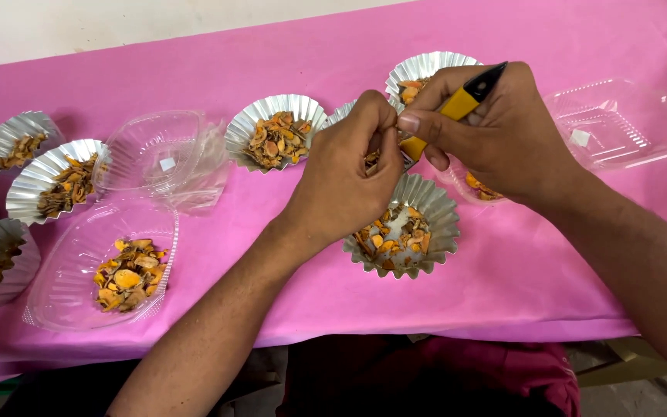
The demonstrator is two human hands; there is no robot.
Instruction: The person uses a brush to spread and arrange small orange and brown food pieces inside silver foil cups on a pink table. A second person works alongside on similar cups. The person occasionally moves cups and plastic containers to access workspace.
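Over the middle of the pink counter, the right hand has its grip clenched around a yellow-and-black handled cutter. The left hand pinches something small against the tool's tip; what it is cannot be told. Directly below both hands sits a foil cup holding orange dried pieces. More filled foil cups stand toward the far edge, and a clear plastic tray lies near the left corner.
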